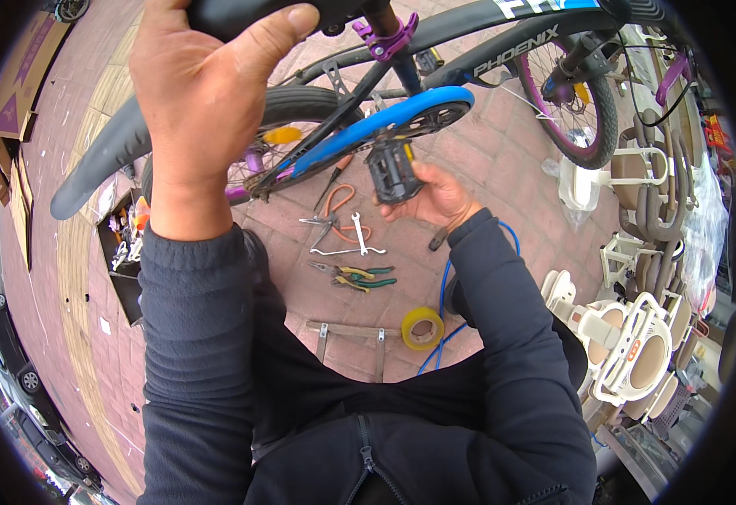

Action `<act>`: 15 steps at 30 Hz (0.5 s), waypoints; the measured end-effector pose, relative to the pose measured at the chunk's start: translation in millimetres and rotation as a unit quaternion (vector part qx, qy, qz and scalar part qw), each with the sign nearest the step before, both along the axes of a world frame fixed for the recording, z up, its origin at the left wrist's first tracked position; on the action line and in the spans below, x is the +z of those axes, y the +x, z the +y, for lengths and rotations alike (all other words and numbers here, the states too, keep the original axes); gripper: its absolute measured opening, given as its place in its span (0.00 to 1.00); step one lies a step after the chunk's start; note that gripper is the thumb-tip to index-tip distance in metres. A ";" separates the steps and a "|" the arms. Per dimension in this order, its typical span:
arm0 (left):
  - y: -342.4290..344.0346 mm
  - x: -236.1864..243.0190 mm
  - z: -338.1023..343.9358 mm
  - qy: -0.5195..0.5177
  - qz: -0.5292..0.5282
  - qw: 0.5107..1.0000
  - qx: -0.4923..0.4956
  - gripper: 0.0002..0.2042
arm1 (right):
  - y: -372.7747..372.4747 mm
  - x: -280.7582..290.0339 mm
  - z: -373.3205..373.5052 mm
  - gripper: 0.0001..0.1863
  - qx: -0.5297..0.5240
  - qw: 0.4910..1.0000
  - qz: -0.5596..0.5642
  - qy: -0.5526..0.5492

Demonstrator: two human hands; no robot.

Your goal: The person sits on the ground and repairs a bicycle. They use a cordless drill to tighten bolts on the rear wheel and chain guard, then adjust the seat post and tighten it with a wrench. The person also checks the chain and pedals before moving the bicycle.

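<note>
A bicycle with a black frame stands across the far side in front of me. My left hand grips its black saddle, the thumb lying over the top. Lower down, my right hand has its fingers round a black pedal with a yellow reflector. Just above the pedal runs a blue chain guard over the chainring. A purple seat clamp sits below the saddle. Behind my left wrist are the rear wheel and a grey mudguard, partly hidden by the hand.
Orange-handled scissors, a spanner, green-and-yellow pliers and a yellow tape roll lie on the paving. A blue hose passes my right forearm. A parts box stands left; cream child seats stand right.
</note>
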State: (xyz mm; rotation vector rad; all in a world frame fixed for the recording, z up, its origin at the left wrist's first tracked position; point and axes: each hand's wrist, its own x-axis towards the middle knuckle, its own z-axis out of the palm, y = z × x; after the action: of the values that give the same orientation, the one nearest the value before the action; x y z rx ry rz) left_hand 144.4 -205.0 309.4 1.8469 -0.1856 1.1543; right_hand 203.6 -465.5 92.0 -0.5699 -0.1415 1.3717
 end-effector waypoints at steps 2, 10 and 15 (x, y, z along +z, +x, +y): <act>0.8 -2.8 0.8 -0.239 -0.087 0.938 -0.237 0.42 | 26.7 23.4 -21.9 0.33 -0.016 1.000 -0.019 0.019; -6.0 -2.7 15.9 0.016 0.097 0.991 0.088 0.44 | 131.7 87.3 -125.3 0.34 -0.136 0.847 -0.316 -0.406; -4.8 -4.5 17.3 0.018 0.089 0.993 0.079 0.44 | 140.3 48.1 -121.2 0.40 -0.173 0.665 -0.447 -0.573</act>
State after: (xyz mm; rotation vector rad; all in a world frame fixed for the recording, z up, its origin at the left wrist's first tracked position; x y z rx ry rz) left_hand 139.6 -187.7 304.9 2.0129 0.0425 1.0915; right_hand 343.9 -586.7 140.1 -2.2137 0.0792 0.5235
